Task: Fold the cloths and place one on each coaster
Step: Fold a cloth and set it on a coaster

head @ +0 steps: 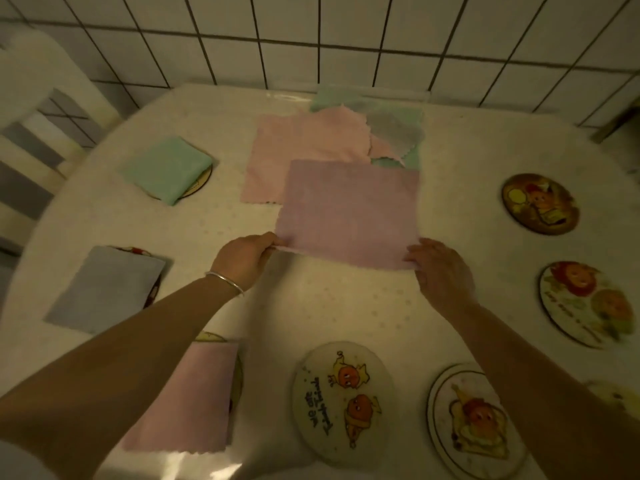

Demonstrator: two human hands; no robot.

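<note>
Both hands are holding the mauve cloth (349, 213) by its near edge, mid-table. The left hand (246, 258) is pinching the near left corner between thumb and fingers; the right hand (440, 268) is pinching the near right corner, fingers curled over the edge. The cloth is blurred, its far edge overlapping the pile (332, 147) of unfolded cloths, pink, grey and green with zigzag edges, lying against the table's far edge below the tiled wall (346, 36).

Along the left side, three coasters are already lying covered: a folded green cloth (165, 169) on the far one, a folded grey cloth (104, 289) on the middle one, a folded pink cloth (183, 396) on the near one, partly under the left forearm. Each coaster is peeking out from under its cloth only at the rim.

Four coasters are lying bare: the white coaster (343, 400) near the front edge, the bordered coaster (474, 420) beside it under the right forearm, and two on the right, the dark coaster (540, 203) and the pale coaster (585, 303) nearer. Bare table (329, 306) is lying open between the hands and the near coasters, and between the cloth and the right-hand coasters. A chair (41, 116) is standing at the far left corner.
</note>
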